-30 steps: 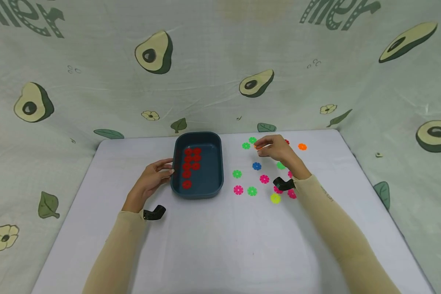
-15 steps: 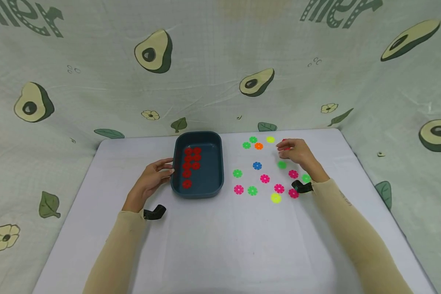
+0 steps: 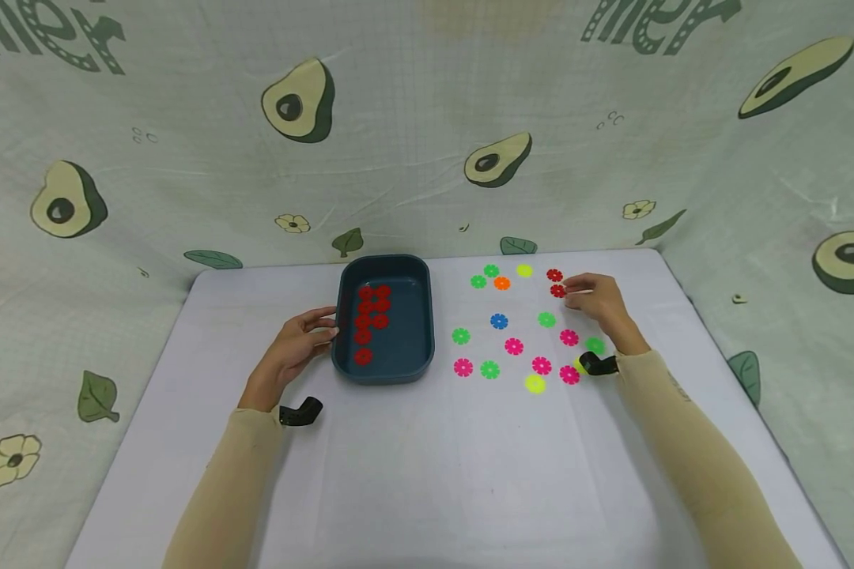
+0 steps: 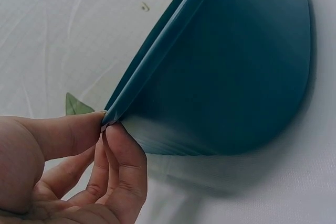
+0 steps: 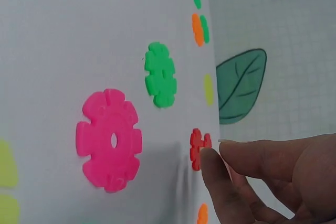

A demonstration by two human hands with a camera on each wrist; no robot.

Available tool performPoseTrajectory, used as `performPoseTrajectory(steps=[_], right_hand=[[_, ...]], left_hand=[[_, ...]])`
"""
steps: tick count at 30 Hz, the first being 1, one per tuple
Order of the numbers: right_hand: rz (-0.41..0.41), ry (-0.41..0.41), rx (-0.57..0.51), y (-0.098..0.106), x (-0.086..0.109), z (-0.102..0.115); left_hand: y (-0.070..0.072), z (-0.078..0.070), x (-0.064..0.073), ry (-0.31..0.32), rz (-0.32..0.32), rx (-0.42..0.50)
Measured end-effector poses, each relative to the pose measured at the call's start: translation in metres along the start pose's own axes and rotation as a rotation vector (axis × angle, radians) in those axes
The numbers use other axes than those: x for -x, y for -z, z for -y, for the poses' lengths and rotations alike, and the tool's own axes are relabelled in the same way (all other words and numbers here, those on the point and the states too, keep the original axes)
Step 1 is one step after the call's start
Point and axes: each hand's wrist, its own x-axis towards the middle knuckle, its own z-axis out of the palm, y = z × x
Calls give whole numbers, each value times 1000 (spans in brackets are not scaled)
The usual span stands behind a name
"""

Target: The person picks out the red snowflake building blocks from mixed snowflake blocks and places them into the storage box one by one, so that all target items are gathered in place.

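Note:
With thumb and fingers my left hand (image 3: 295, 348) pinches the left rim of a dark blue tray (image 3: 418, 336); the left wrist view shows that grip on the rim (image 4: 157, 45). Several red flower-shaped discs (image 3: 363, 357) lie inside the tray. My right hand (image 3: 601, 304) hovers at the far right, its thumb and forefinger a little apart beside two red discs (image 3: 555, 275). In the right wrist view, the fingertips partly cover a red disc (image 5: 196, 149), and I see nothing held between them.
Loose discs lie right of the tray: pink (image 3: 514, 346), green (image 3: 490, 369), yellow (image 3: 535, 384), blue (image 3: 499, 321) and orange (image 3: 501, 283). Another orange disc (image 5: 203, 213) sits near the right fingers. A printed cloth (image 3: 398, 158) hangs behind the white table (image 3: 427, 474).
My right hand has moved rightward from above the orange disc, past the red discs, to their right side, uncovering them and a yellow disc. My left hand and the tray stay put.

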Motion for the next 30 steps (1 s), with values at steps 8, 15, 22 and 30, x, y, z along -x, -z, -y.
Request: performPoseTrajectory(steps=[8,15,22,30], right_hand=[[-23,-53,-13,-1,-5,-7],[-49,-80,-11,-3,-14,-9],[-91,-50,53,-7,-22,-9],[-124,-57,136,-14,-29,-5]], left_hand=[[-1,-1,1,6,-11,-11],[-1,-1,0,11,-14,-11],[-1,-1,0,12,-17,-6],[-1,-1,0,13,-21,-8]])
